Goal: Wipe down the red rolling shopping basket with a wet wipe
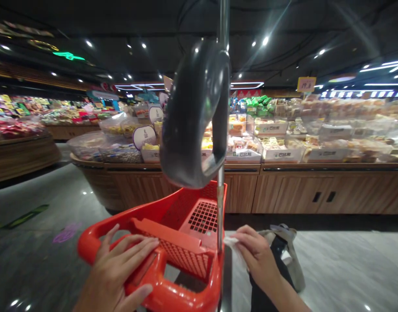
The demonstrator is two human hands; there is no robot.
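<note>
Resting on the near edge of the red cart (pixel 186 212), the left hand (pixel 121 268) lies palm down with its fingers spread apart and flat across the hinged red flap (pixel 173 242). Its thumb lies along the near side of the curved handle bar (pixel 173 297), not closed round it.

The right hand (pixel 256 255) is at the cart's near right corner. Its fingers are drawn together and pinched on a white wipe (pixel 233 248), which touches the lower part of the metal pole (pixel 220 203).

The pole rises upright from that right corner and runs out of the top of the view. A glossy grey shell (pixel 194 117), scoop-shaped and hollow, is fixed to it above the cart's far edge.

A dark bag with a pale strap (pixel 288 242) hangs just beyond the right wrist, beside the cart's right side.

Behind the cart stands a wooden display counter (pixel 316 188) loaded with packaged foods and price cards. A rounded counter (pixel 20 156) stands well apart to the left, across the polished grey floor (pixel 348 264).
</note>
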